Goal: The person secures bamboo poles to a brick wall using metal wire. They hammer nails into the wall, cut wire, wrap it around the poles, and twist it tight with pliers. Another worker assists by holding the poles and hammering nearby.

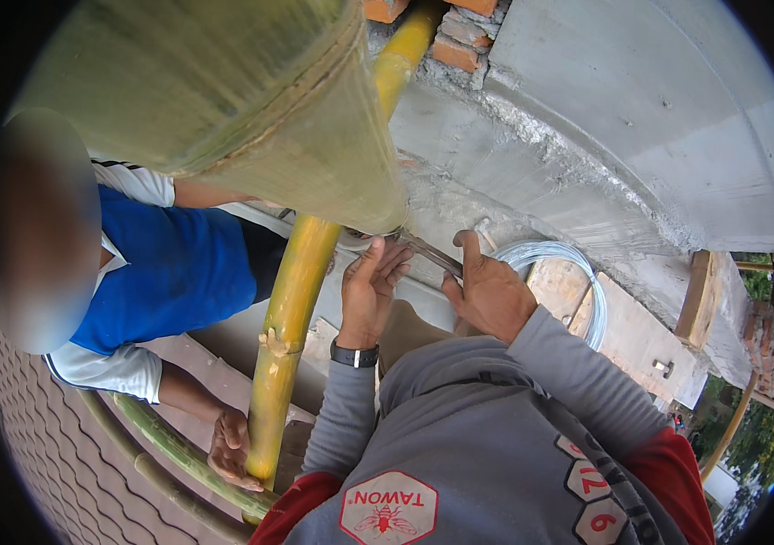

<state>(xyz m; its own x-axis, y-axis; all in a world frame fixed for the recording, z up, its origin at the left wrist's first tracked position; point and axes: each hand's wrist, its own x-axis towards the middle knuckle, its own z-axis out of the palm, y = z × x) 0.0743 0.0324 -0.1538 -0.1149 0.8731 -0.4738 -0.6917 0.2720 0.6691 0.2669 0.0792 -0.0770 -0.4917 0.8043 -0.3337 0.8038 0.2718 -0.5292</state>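
Observation:
A thick green bamboo pole (251,100) fills the upper left, close to the camera. Beneath it a thinner yellow bamboo pole (299,291) crosses at a slant. My right hand (493,292) is closed round the handles of dark metal pliers (432,254), whose tip reaches the thick pole's lower edge. My left hand (369,291), with a watch at the wrist, is beside that tip, its thumb raised and fingers stretched toward it. What the tip grips is hidden. Right of my right hand lies a coil of silvery wire (598,313).
A co-worker in a blue shirt (173,268) stands at left, one hand (229,450) against the yellow pole's lower end. More bamboo (178,440) lies over the tiled roof (69,436). A grey cement wall (623,118) rises at upper right; planks (646,350) lie below it.

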